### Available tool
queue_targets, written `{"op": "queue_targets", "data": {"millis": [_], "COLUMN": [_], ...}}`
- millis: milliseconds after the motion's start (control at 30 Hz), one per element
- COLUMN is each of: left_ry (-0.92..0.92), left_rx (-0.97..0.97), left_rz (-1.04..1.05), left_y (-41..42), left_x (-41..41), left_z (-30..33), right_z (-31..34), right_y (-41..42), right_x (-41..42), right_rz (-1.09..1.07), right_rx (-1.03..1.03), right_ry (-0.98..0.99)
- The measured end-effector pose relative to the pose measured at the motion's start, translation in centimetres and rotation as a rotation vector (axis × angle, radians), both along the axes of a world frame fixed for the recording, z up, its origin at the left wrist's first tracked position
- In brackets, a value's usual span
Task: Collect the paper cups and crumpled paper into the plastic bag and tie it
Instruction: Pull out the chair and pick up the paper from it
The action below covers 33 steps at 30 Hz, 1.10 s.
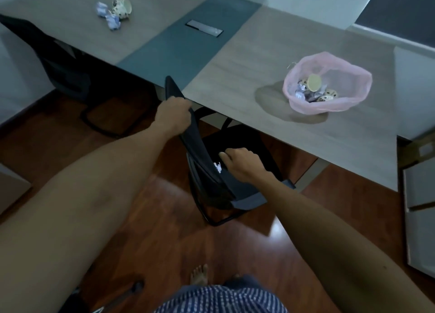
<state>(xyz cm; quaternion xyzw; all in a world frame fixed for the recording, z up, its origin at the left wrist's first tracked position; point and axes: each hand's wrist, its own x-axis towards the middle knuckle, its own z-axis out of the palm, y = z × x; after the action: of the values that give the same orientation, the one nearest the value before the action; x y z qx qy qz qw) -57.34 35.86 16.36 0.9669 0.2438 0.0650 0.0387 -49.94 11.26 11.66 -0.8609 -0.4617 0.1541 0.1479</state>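
Two hands: both are ours, reaching forward and down over the wooden floor point(150, 209) to the near black chair point(211, 171).
Nearest to us: a bare foot point(200, 274) on the floor and striped blue cloth point(221, 299) at the bottom edge.
Right hand point(240, 162): low over the chair seat, fingers curled down toward a crumpled paper point(218, 167); we cannot tell whether the fingers touch it or grip anything.
Crumpled paper on the seat: small and white, lying against the inner side of the backrest, just left of the right hand.
Left hand point(174, 115): fingers wrapped round the top edge of the chair's backrest, gripping it.
Worktop point(247, 82): grey wood grain with a dark blue-grey strip across it and a narrow cable hatch point(204, 28) set in that strip.
Plastic bag point(327, 83): pink and translucent, on the right part of the worktop with its mouth wide open, untied.
Inside the bag: several spotted paper cups point(314, 83) and bluish paper balls point(299, 93).
Far left of the worktop: one spotted paper cup on its side point(122, 7), with two crumpled papers point(107, 14) just beside it, well apart from the bag.
Second chair point(58, 63): black, pushed in under the left end of the worktop.
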Motion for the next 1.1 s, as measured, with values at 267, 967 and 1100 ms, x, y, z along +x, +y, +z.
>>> {"op": "queue_targets", "data": {"millis": [267, 967, 1100], "left_ry": [0.114, -0.265, -0.391], "left_rx": [-0.262, -1.109, -1.119], "left_rz": [-0.027, 1.069, 1.252], "left_y": [-4.6, -13.9, -14.2], "left_x": [5.2, 17.2, 18.0], "left_z": [-2.9, -28.3, -34.9], "right_z": [-2.6, -19.0, -24.9], "right_y": [-4.9, 1.4, 6.8], "right_x": [7.9, 25.9, 26.8], "right_rz": [-0.157, -0.032, -0.009], "right_rx": [-0.089, -0.134, -0.147], "right_ry": [0.116, 0.467, 0.537]}}
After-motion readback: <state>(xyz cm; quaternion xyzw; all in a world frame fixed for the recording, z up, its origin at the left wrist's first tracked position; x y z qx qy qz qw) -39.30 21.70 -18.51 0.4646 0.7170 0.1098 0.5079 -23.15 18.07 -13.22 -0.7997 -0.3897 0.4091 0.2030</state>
